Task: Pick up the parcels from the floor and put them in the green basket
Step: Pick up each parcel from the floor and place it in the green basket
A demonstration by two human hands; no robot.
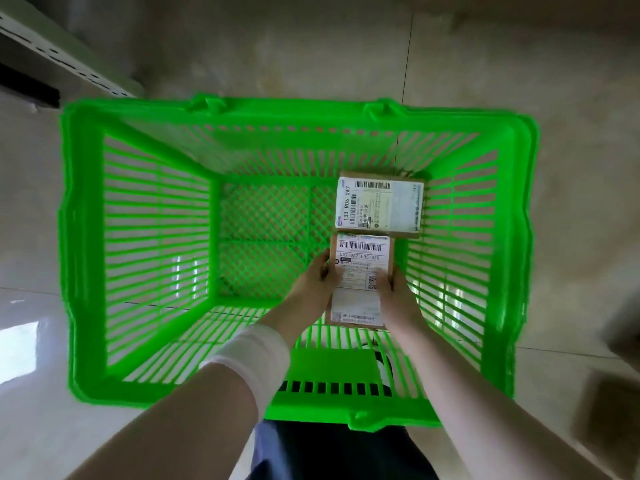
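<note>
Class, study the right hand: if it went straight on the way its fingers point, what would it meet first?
Probably the lying parcel in the green basket, just beyond the held parcel that the right hand grips. Depth is unclear: the basket's floor might come first.

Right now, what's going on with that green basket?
A person grips a parcel by its sides with the left hand and right hand, inside the green basket. A second parcel already lies in the far right corner, just beyond the held one. I cannot tell whether the held one rests on the bottom. Blurred brown shapes at the right edge may be more boxes on the floor.
</note>
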